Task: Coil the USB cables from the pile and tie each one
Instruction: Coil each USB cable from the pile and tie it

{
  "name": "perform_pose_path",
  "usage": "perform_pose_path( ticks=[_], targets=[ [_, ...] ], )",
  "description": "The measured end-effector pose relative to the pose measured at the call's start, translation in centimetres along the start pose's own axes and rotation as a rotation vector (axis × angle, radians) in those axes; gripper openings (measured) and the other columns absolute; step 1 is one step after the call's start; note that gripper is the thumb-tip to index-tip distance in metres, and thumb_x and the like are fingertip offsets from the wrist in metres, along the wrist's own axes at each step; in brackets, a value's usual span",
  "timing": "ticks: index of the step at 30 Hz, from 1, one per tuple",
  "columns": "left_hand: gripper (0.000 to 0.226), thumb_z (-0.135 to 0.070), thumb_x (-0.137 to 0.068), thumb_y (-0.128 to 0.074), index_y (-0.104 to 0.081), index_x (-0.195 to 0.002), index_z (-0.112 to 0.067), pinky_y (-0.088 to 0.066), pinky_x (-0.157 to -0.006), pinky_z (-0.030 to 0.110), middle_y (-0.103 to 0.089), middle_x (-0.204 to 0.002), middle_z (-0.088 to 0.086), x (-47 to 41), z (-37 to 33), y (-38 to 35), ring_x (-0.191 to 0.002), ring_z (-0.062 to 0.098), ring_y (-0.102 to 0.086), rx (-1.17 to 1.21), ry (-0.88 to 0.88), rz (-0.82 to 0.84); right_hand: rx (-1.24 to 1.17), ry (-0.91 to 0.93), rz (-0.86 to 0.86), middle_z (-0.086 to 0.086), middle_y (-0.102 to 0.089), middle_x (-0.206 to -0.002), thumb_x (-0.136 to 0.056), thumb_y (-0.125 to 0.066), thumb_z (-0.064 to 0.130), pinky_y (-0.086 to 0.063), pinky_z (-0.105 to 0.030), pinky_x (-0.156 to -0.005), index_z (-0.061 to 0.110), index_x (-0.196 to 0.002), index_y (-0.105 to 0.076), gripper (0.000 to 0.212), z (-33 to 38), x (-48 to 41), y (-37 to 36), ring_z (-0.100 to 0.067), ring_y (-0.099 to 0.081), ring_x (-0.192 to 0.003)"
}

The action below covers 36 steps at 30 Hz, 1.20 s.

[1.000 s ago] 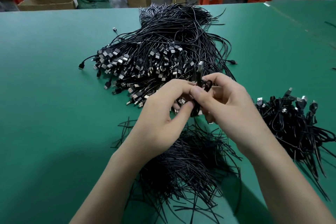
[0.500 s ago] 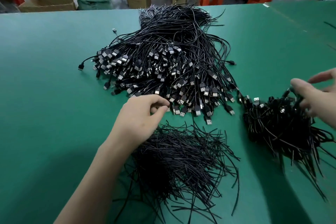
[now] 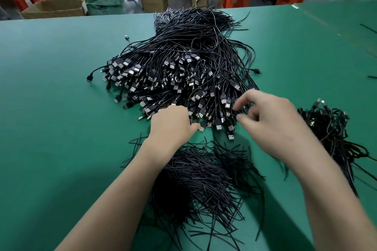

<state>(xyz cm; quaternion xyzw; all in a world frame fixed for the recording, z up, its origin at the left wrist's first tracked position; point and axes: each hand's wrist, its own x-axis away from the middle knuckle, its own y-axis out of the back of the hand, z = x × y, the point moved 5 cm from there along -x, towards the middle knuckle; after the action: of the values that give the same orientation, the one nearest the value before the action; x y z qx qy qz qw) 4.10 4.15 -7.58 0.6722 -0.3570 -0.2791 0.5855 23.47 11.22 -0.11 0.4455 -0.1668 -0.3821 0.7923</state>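
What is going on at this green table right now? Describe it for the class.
A person works bare-handed at the green table. The left-hand grip has its fingertips buried in the near edge of the large pile of loose black USB cables with silver plugs; the right-hand grip hovers open just above it, holding nothing. A heap of thin black tie strips lies nearer the person, and a smaller heap of coiled black cables sits to the right.

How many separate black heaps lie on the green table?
3: the loose USB cable pile at centre, the tie heap nearest the person, the coiled cables at right. None seems hidden.
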Motion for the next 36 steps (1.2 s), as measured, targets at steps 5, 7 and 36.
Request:
perform_pose_path(
  ticks=[5,7,36],
  targets=[
    [0.031,-0.037,-0.093,-0.065,-0.069,-0.078,-0.010,-0.050,-0.066,0.028,-0.066,-0.070,-0.002,-0.1,1.9,0.4,-0.072,0.022,-0.062,0.290,0.007,0.089,-0.079,0.055,0.033,0.005,-0.058,-0.055,-0.098,-0.060,0.031,-0.048,-0.035,-0.058,0.033,-0.088,-0.059,0.010,1.0,0.0,-2.1,-0.013,-0.048,-0.050],
    [0.031,-0.035,-0.095,-0.065,-0.068,-0.074,-0.013,-0.043,-0.055,0.023,-0.063,-0.066,-0.003,0.2,2.9,1.9,-0.060,0.015,-0.054,0.406,0.006,0.098,-0.114,0.035,0.063,0.002,-0.065,-0.063,-0.101,-0.052,0.043,-0.049,-0.036,-0.057,0.033,-0.088,-0.060,0.019,1.1,0.0,-2.7,-0.015,-0.056,-0.054],
    [0.035,-0.001,-0.107,-0.049,-0.063,-0.136,-0.016,-0.046,-0.108,0.031,-0.067,-0.115,-0.015,6.9,-0.5,8.4,-0.123,0.016,-0.062,0.642,-0.610,0.014,-1.342,-0.089,0.529,0.009,-0.025,-0.056,-0.105,-0.044,0.023,-0.010,-0.027,-0.049,0.022,-0.072,-0.054,0.035,6.4,2.3,-5.1,-0.010,-0.016,-0.050]
  ],
)
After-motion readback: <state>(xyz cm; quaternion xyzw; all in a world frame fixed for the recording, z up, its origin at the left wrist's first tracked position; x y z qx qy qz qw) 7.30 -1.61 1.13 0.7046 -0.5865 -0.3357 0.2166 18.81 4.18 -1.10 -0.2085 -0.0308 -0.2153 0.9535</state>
